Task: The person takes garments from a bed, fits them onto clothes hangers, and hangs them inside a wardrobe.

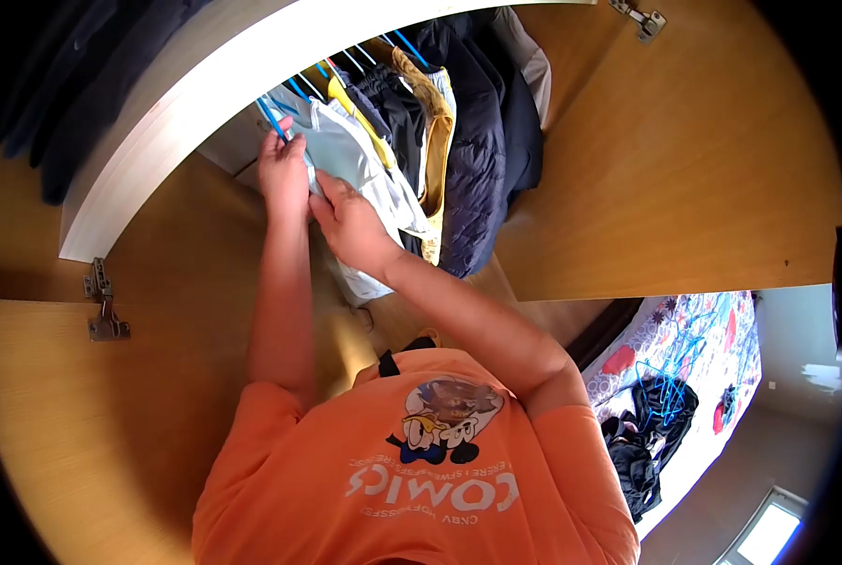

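Inside an open wardrobe, my left hand (282, 179) is closed around the side of a blue hanger (270, 117). A pale, whitish-blue garment (341, 141) hangs beside it. My right hand (353, 224) is just below and to the right, thumb and fingers pinching the edge of the pale garment. Part of the cloth is hidden behind both hands. Close to the right hand hang a yellow hanger (363, 118) and a white garment (404, 202).
Further right hang a yellow patterned garment (437, 122) and a dark puffer jacket (473, 179). Wooden doors (675, 179) stand open on both sides. A flowered bed (619, 400) holds blue hangers (664, 391) and dark clothes (633, 471).
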The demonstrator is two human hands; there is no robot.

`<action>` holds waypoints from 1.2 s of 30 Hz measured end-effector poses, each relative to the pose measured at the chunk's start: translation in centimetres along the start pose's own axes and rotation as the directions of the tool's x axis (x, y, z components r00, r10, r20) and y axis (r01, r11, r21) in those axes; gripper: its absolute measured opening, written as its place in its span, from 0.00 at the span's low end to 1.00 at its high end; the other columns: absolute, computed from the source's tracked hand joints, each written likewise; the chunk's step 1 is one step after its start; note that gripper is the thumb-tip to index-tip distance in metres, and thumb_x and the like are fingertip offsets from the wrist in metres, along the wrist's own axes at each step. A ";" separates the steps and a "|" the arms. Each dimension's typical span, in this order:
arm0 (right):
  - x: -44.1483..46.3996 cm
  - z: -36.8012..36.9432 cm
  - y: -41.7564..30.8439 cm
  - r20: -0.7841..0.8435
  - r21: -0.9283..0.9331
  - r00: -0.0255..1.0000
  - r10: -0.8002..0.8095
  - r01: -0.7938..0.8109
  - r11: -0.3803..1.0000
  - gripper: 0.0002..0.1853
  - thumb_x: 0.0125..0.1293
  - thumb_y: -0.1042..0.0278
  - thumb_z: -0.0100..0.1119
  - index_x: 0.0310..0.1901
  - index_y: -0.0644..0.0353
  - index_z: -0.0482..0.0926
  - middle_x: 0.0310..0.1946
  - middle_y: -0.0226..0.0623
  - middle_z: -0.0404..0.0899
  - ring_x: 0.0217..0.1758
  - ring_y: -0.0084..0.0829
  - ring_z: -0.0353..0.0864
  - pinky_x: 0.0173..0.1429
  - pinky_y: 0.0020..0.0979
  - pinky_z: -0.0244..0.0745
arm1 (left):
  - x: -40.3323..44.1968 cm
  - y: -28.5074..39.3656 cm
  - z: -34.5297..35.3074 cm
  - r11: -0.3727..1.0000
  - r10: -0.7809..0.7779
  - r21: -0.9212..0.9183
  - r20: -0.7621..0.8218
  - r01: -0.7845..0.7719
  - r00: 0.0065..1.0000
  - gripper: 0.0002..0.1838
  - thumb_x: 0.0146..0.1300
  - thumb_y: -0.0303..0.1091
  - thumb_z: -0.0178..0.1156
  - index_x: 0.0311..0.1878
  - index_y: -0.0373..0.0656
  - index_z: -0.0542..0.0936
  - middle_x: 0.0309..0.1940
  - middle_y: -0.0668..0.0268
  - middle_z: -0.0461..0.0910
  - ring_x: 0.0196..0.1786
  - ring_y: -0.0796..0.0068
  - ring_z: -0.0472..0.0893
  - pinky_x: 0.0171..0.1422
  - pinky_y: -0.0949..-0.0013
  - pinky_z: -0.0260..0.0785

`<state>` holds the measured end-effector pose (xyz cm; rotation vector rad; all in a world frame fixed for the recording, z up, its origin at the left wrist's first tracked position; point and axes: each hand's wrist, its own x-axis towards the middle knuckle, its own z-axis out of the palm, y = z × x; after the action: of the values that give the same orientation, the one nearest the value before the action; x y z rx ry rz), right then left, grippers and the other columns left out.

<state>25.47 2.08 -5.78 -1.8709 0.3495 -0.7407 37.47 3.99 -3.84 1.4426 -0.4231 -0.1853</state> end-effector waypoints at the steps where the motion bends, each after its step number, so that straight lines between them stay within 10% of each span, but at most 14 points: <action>1: 0.8 -0.1 0.1 -0.027 -0.021 1.000 -0.011 0.010 1.000 0.20 0.65 0.68 0.51 0.55 0.71 0.67 0.47 0.59 0.74 0.51 0.53 0.74 0.54 0.38 0.70 | 0.7 -0.1 0.3 1.000 0.010 0.024 -0.015 -0.009 1.000 0.18 0.59 0.23 0.53 0.54 0.35 0.72 0.50 0.58 0.74 0.50 0.73 0.73 0.54 0.75 0.63; 7: 4.3 -0.7 0.7 -0.080 -0.060 0.997 -0.006 0.001 0.998 0.19 0.65 0.68 0.48 0.53 0.72 0.70 0.45 0.60 0.75 0.48 0.54 0.76 0.53 0.39 0.71 | 3.9 -0.6 2.0 0.999 -0.004 -0.050 0.001 0.004 1.000 0.17 0.61 0.28 0.56 0.54 0.35 0.73 0.50 0.56 0.72 0.52 0.69 0.73 0.58 0.71 0.64; 11: 4.8 -0.8 1.4 -0.116 -0.080 0.993 0.001 -0.010 0.997 0.18 0.65 0.69 0.48 0.52 0.71 0.71 0.46 0.60 0.75 0.51 0.54 0.74 0.55 0.40 0.70 | 5.2 -2.8 2.4 0.969 0.191 0.158 -0.001 -0.189 0.982 0.18 0.61 0.25 0.57 0.56 0.38 0.73 0.36 0.70 0.70 0.38 0.81 0.70 0.42 0.77 0.64; 13: 4.9 -0.1 1.7 -0.187 -0.077 0.980 -0.066 0.053 0.996 0.17 0.65 0.70 0.48 0.52 0.70 0.72 0.44 0.60 0.75 0.50 0.54 0.75 0.54 0.40 0.70 | 5.4 -2.7 2.3 0.978 0.157 0.138 0.002 -0.155 0.988 0.17 0.60 0.28 0.56 0.52 0.34 0.74 0.53 0.57 0.69 0.54 0.64 0.72 0.58 0.68 0.64; 26: 8.1 0.5 1.8 0.062 -0.238 0.985 0.159 -0.140 0.961 0.14 0.64 0.69 0.45 0.49 0.64 0.71 0.38 0.56 0.77 0.41 0.54 0.76 0.47 0.47 0.69 | 7.7 -2.8 1.8 0.989 0.027 0.144 0.008 -0.028 1.000 0.17 0.60 0.23 0.55 0.52 0.32 0.71 0.45 0.57 0.77 0.46 0.71 0.76 0.51 0.72 0.66; 32: 6.2 1.2 6.0 -0.016 -0.306 1.000 0.014 -0.019 0.952 0.17 0.63 0.70 0.46 0.52 0.65 0.70 0.44 0.56 0.75 0.45 0.54 0.75 0.49 0.46 0.70 | 6.6 -5.3 2.3 0.999 0.045 0.024 0.042 -0.046 0.998 0.21 0.63 0.23 0.49 0.61 0.36 0.65 0.47 0.61 0.72 0.49 0.74 0.73 0.54 0.72 0.64; 36: 4.4 -0.5 5.1 0.044 -0.328 0.998 0.036 -0.020 0.945 0.16 0.63 0.69 0.48 0.52 0.63 0.70 0.44 0.54 0.73 0.45 0.53 0.75 0.50 0.45 0.71 | 5.8 -5.3 2.3 0.970 0.050 0.238 -0.010 -0.046 0.999 0.23 0.66 0.32 0.47 0.63 0.34 0.63 0.56 0.50 0.67 0.56 0.61 0.70 0.61 0.65 0.61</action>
<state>29.01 -2.74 -8.80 -2.1880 0.4908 -0.6442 42.58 -0.95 -7.92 1.6666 -0.4788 -0.0856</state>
